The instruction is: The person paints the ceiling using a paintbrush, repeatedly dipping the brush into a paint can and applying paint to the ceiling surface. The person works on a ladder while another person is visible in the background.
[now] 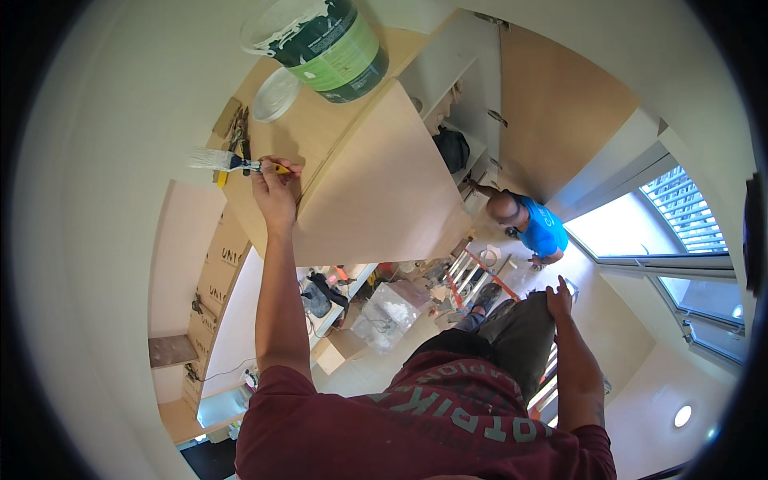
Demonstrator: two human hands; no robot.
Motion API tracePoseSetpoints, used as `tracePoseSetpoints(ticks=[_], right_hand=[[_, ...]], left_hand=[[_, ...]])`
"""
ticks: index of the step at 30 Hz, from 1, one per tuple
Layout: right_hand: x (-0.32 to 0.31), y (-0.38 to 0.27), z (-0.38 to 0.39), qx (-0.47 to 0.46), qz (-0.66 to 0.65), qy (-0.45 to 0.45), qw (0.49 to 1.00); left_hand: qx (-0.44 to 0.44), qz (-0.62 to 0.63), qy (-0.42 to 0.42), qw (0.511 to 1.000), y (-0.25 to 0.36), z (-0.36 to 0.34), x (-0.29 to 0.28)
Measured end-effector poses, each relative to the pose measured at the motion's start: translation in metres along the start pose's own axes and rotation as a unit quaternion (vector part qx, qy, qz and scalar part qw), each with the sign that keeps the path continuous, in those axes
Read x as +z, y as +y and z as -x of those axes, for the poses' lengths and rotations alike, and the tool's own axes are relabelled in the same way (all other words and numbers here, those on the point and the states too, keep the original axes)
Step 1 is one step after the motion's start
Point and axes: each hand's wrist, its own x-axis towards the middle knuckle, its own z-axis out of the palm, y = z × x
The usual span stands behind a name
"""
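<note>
Left hand: the yellow handle is pinched between thumb and fingers, probably a light grip by which the bristles can be angled.
Paintbrush: it is held beyond the left edge of the wooden top, its white-coated bristles pointed leftward toward the pale wall; whether they touch it cannot be told.
Right hand: it is laid on the bent knee with fingers extended, nothing seen in it, presumably for balance.
Wooden top: it is apparently used as a shelf within the left hand's reach.
Paint bucket: it is stood there uncovered, its rim smeared white, likely so that the brush can be loaded.
White lid: it is laid flat just beside the bucket, seemingly to be out of the way.
Hand tools: they are heaped at the top's left edge, their kinds unclear.
Co-worker: a blue shirt is worn, well apart, near the cabinet's black bag.
</note>
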Motion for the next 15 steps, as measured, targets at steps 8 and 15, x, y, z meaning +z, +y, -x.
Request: tracePoseSetpoints(ticks=[8,15], right_hand=[[0.009,0.039,-0.023,-0.016,-0.014,-0.007,1.000],[0.006,0.059,-0.037,0.009,0.082,-0.039,0.996]], left_hand=[[0.010,-0.027,-0.049,0.998,-0.021,-0.013,-0.006],[0.011,-0.086,-0.017,0.996,-0.019,-0.033,-0.013]])
